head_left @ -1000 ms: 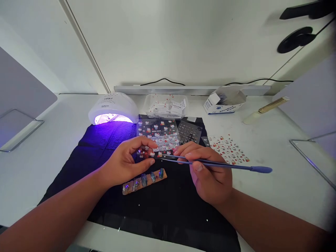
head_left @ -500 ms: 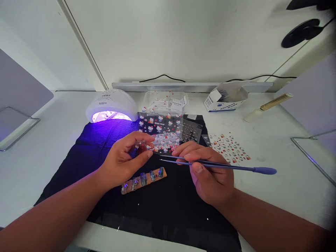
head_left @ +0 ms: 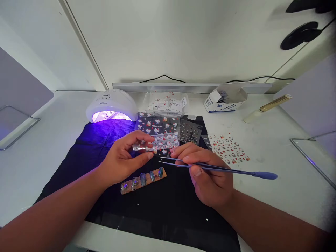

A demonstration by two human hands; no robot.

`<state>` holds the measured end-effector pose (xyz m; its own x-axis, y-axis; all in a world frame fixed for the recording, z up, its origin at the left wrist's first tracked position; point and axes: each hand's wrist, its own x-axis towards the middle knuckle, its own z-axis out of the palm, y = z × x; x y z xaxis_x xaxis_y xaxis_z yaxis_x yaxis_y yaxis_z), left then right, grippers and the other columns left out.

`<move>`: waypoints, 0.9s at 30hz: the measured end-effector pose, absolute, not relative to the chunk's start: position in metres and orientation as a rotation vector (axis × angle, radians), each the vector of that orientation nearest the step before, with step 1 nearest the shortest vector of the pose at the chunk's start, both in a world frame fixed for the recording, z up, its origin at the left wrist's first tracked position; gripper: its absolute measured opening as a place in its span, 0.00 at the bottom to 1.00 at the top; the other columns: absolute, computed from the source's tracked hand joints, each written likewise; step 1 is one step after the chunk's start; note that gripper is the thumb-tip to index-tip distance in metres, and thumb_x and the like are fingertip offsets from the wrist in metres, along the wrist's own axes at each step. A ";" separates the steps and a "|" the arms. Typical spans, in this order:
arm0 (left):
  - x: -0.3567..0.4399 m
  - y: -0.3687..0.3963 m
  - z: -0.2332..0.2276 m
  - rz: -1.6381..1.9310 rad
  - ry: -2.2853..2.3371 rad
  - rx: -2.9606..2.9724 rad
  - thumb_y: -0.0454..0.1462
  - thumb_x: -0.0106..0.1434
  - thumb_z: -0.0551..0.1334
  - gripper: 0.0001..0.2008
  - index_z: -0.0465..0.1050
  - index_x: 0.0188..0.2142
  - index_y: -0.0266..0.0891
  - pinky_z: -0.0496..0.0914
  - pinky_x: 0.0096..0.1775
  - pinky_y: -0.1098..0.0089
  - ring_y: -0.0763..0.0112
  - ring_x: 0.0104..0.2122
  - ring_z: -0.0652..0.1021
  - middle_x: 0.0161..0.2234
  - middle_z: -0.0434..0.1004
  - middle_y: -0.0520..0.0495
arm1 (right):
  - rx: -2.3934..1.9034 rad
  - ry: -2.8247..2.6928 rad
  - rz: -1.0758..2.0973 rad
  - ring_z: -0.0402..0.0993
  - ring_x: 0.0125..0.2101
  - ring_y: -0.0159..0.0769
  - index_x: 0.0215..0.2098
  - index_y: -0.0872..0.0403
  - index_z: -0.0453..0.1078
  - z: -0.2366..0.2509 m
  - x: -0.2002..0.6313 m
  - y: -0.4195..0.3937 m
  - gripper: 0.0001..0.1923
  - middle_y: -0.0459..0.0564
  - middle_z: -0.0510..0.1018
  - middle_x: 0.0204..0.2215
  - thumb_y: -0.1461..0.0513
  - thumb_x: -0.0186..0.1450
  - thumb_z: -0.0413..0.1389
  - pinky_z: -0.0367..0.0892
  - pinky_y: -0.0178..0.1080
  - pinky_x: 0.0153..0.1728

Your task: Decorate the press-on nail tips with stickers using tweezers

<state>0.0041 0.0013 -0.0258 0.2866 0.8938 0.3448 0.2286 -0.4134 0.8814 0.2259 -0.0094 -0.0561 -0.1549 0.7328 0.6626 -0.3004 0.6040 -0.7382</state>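
Observation:
My left hand point(head_left: 118, 161) has its fingers curled and thumb bent in, pinching a clear sticker sheet point(head_left: 157, 126) printed with white cartoon cats; where it grips is partly hidden. In my right hand point(head_left: 210, 171) lies a pair of blue tweezers point(head_left: 236, 171), with thin tips slightly apart, pointing left toward my left thumb. My right fingertips are close to the sheet's lower right corner; I cannot tell if they touch it. Below my left hand, a tan strip point(head_left: 155, 178) carries several glossy press-on nails point(head_left: 143, 179) in a slanted row.
A white nail lamp point(head_left: 111, 101) glows violet at the back left. Black cloth point(head_left: 168, 213) covers the table's middle. Behind lie a clear tray point(head_left: 148, 108), a box of alcohol pads point(head_left: 225, 99), a dark sheet point(head_left: 190, 129), a white sticker sheet point(head_left: 231, 148) and a gold-handled brush point(head_left: 275, 103).
The clear sticker sheet has shifted slightly left and down, uncovering the tray's front. Both hands and the tweezers stay almost where they were.

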 end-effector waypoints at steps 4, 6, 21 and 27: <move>0.006 0.001 -0.023 1.151 1.036 1.806 0.32 0.61 0.68 0.11 0.77 0.43 0.44 0.71 0.38 0.74 0.74 0.35 0.76 0.37 0.78 0.51 | -0.354 -1.485 0.928 0.77 0.39 0.45 0.47 0.50 0.77 -0.055 0.226 -0.010 0.13 0.51 0.79 0.32 0.66 0.67 0.54 0.73 0.54 0.44; 0.006 0.001 -0.023 1.155 1.052 1.796 0.32 0.61 0.68 0.10 0.78 0.42 0.42 0.72 0.38 0.74 0.73 0.35 0.76 0.37 0.78 0.50 | -0.346 -1.487 0.921 0.77 0.39 0.46 0.47 0.50 0.77 -0.054 0.226 -0.010 0.13 0.52 0.79 0.32 0.66 0.67 0.54 0.73 0.55 0.44; -0.004 0.006 -0.018 1.121 1.058 1.703 0.35 0.58 0.69 0.07 0.79 0.38 0.40 0.71 0.31 0.72 0.72 0.29 0.75 0.30 0.78 0.49 | -0.404 -1.350 0.963 0.78 0.37 0.44 0.42 0.48 0.78 -0.052 0.223 -0.007 0.09 0.50 0.80 0.28 0.62 0.68 0.56 0.74 0.52 0.41; -0.005 0.009 -0.017 1.120 1.039 1.723 0.34 0.58 0.69 0.05 0.78 0.36 0.41 0.68 0.30 0.72 0.73 0.28 0.72 0.29 0.75 0.51 | -0.408 -1.333 0.984 0.78 0.36 0.44 0.42 0.49 0.78 -0.051 0.223 -0.008 0.09 0.50 0.80 0.29 0.63 0.68 0.56 0.74 0.51 0.39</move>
